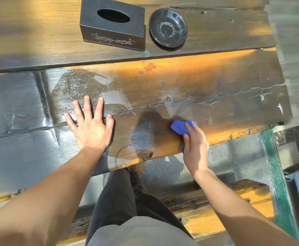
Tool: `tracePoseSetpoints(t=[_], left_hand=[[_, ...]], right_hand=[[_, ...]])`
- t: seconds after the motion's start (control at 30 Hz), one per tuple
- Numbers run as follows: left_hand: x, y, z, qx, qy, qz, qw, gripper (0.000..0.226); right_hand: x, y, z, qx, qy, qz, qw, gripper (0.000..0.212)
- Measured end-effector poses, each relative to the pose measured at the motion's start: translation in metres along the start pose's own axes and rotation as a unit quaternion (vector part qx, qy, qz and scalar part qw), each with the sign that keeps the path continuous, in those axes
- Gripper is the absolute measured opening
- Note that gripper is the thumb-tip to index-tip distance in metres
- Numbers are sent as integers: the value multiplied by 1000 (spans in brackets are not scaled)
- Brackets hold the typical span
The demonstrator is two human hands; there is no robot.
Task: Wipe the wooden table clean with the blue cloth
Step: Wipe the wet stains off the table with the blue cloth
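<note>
The wooden table [207, 89] is made of rough dark planks with orange sunlit streaks. A bunched blue cloth [179, 127] lies on the near plank close to the front edge, and my right hand [194, 148] is shut on it, pressing it to the wood. My left hand [90, 125] rests flat on the table to the left, fingers spread, holding nothing. Wet, shiny smears show on the wood between and above the two hands.
A black tissue box [112, 23] and a black saucer [168, 27] stand on the far plank. A wooden bench [216, 206] runs below the table's front edge, with my legs between them. A green frame post [272, 167] stands at the right.
</note>
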State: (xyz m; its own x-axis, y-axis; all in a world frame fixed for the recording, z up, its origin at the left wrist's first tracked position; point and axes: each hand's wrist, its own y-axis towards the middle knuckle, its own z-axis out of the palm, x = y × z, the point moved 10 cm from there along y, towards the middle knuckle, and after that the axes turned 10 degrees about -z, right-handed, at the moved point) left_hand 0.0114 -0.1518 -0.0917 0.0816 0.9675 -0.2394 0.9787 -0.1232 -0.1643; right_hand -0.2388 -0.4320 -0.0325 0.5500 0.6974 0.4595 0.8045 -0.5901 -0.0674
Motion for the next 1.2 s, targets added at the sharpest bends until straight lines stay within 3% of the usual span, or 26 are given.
tracePoseSetpoints(t=[0.1,0.23,0.43,0.63,0.83,1.2], left_hand=[[2,1,1,-4,1,0,1000,63],[3,1,3,-7,0,1,1000,63],[3,1,5,-10,9,3,1000,62],[2,2,3,-3,12,-2,1000,63],[-1,0,1,5,9,-1,1000,63],[1,4,1,39,-6,-20,999,62]], right_hand=[[32,53,2,-9,-7,-37,999,40],[49,139,12,-9,-26,-22,999,42],[26,198,45,125,-93,-77,985,54],[17,152,56,112,-104,-61,986,57],[16,69,56,101,-148,-117,977,56],[15,-20,44,103,-29,-99,989,41]])
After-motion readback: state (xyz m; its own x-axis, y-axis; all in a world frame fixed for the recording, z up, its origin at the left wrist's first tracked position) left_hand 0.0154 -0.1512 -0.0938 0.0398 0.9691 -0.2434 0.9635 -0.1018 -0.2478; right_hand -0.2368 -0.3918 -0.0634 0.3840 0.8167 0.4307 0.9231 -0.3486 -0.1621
